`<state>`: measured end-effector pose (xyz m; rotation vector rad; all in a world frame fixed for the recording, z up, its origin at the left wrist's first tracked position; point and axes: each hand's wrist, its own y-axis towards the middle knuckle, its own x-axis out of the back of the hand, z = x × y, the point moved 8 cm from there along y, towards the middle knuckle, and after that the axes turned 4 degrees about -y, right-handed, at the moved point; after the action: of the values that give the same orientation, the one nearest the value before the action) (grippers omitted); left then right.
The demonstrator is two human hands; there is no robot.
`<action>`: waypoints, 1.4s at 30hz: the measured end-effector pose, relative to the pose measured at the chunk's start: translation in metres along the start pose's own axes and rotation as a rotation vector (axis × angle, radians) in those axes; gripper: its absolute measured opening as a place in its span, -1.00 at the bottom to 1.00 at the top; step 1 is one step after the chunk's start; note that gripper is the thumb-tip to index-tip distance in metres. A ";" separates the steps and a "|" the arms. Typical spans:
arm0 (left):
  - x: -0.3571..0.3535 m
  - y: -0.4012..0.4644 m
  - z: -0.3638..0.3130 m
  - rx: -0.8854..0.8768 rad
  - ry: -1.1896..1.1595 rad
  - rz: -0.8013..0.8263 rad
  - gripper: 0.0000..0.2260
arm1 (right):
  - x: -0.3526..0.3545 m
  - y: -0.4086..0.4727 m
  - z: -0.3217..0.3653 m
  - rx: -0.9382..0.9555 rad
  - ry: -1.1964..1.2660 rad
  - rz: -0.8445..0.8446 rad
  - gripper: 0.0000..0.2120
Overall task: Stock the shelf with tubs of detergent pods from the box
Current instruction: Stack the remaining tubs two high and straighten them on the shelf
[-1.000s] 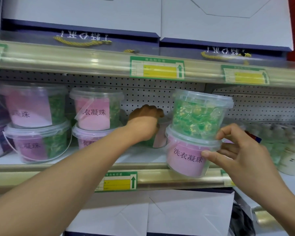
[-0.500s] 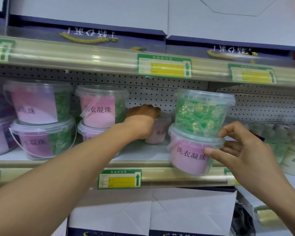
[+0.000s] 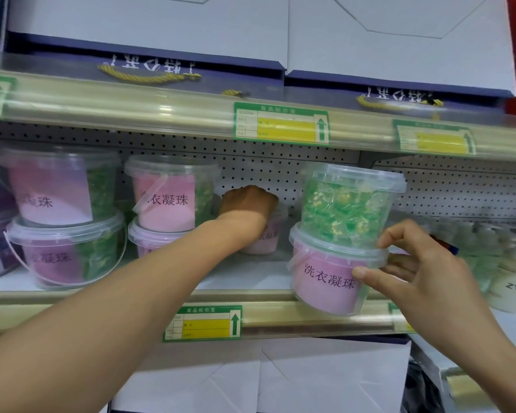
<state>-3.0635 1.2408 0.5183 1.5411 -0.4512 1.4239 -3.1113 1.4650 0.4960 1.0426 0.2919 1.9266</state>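
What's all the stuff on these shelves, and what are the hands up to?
Tubs of detergent pods: seven clear ones visible, pink labels, green pods; middle shelf, stacked in twos, one single at the back.
Price tags: several, green and yellow; on the shelf rails.
Gift boxes: white and navy, yellow cord handles; top shelf.
Pale bottles: blurred, far right.
Left hand: on the back tub.
Right hand: holding the right stack's lower tub.

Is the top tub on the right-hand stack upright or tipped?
Roughly upright: the top tub, lid up, sits on the lower tub, which the right hand holds.
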 end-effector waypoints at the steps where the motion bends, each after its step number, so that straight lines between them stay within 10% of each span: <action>1: 0.001 0.001 -0.002 -0.004 0.004 -0.001 -0.76 | 0.000 0.000 -0.001 0.001 0.004 0.001 -0.66; 11: 0.004 -0.004 0.007 0.047 -0.017 0.032 -0.72 | -0.007 0.007 -0.002 0.000 0.053 0.006 -0.66; 24: 0.021 -0.118 0.034 0.081 -0.755 -0.147 -0.31 | -0.056 0.031 0.020 0.038 0.062 0.080 -0.64; 42: 0.001 -0.133 0.033 0.084 -0.891 -0.022 -0.32 | -0.091 0.039 0.034 0.155 -0.130 -0.008 -0.63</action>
<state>-2.9397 1.2770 0.4724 2.1991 -0.8936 0.6692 -3.0866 1.3636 0.4885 1.2606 0.3759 1.8426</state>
